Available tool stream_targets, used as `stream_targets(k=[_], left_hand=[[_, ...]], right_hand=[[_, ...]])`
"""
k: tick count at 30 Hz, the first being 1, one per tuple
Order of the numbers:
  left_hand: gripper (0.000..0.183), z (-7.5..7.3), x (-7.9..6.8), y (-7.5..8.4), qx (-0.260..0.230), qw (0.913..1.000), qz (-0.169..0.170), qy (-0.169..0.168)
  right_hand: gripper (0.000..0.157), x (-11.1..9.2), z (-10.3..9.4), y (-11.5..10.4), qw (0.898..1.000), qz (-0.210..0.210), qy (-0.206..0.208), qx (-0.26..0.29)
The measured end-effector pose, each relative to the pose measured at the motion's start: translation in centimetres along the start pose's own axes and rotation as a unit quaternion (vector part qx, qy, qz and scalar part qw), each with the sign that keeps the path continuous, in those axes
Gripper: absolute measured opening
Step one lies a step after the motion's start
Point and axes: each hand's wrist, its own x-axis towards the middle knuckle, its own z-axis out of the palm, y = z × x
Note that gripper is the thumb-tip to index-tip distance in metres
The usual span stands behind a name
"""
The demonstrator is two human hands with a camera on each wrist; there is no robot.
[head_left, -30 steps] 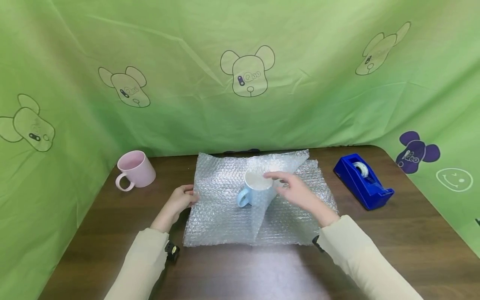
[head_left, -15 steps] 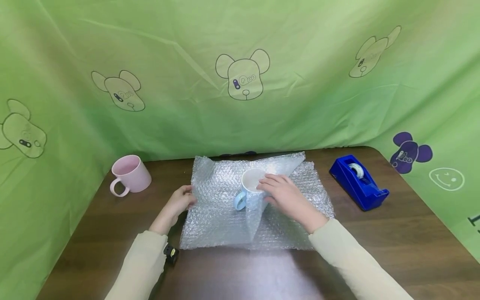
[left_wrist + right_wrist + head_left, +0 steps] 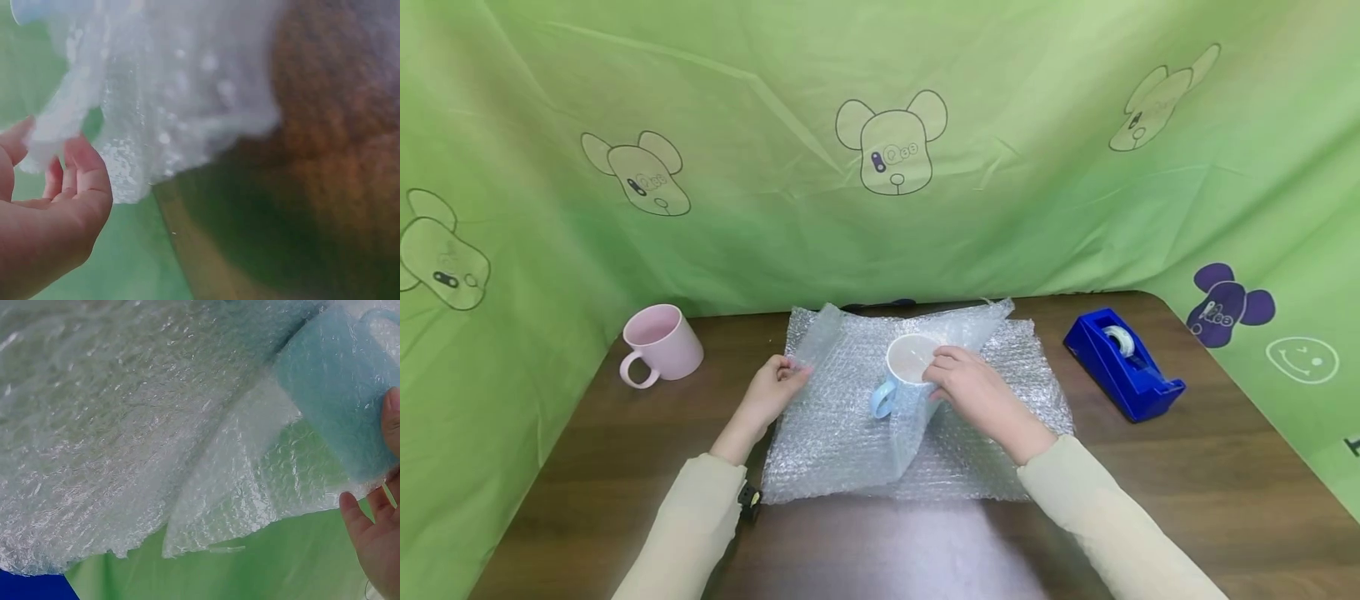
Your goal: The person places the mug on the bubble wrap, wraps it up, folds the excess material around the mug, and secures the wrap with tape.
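A light blue mug (image 3: 912, 357) stands upright on a sheet of bubble wrap (image 3: 831, 442), its handle toward the left. The wrap's right part is folded up against the mug's side, which shows through it in the right wrist view. My right hand (image 3: 976, 393) holds the mug at its rim, fingertips over the edge, thumb on the wrapped side (image 3: 340, 394). With thumb and fingers my left hand (image 3: 767, 390) pinches the wrap's left edge, lifted and curling up. In the left wrist view the pinched flap (image 3: 65, 115) hangs between thumb and fingers.
A pink mug (image 3: 664, 343) stands at the back left of the wooden table (image 3: 850, 550). At the right is a blue tape dispenser (image 3: 1120, 367) with a roll of clear tape. Green printed cloth (image 3: 760, 242) hangs close behind the table.
My right hand has come down onto the mug's rim and the wrap's fold. My left hand has moved slightly up and inward, raising the wrap's left edge.
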Motion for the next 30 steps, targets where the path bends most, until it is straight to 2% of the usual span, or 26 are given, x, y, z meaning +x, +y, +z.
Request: stream_targets(k=[6, 13, 15, 20, 22, 30], left_hand=[[0.047, 0.7, -0.2, 1.3, 0.077, 0.9952, 0.06, 0.003], [0.04, 2.6, -1.9, 3.6, 0.142, 0.9801, 0.138, -0.016], [0.04, 3.5, -2.5, 4.4, 0.152, 0.9737, 0.166, -0.036], [0.043, 5.1, -3.2, 5.6, 0.194, 0.9477, 0.236, -0.093], [0.043, 5.4, -3.2, 5.7, 0.213, 0.9397, 0.246, -0.105], [0.046, 5.7, -2.7, 6.0, 0.249, 0.9248, 0.243, -0.154]], right_hand=[[0.018, -0.1, 0.0, 0.0, 1.0, -0.005, 0.002, 0.0], [0.019, 0.0, 0.1, 0.2, 1.0, -0.007, -0.001, 0.005], [0.019, 0.0, 0.1, 0.1, 1.0, -0.007, 0.001, 0.005], [0.02, 0.1, 0.1, 0.0, 1.0, -0.007, 0.007, 0.0], [0.021, 0.1, 0.1, 0.0, 1.0, -0.006, 0.008, -0.002], [0.025, 0.0, 0.1, -0.1, 1.0, 0.016, -0.01, -0.006]])
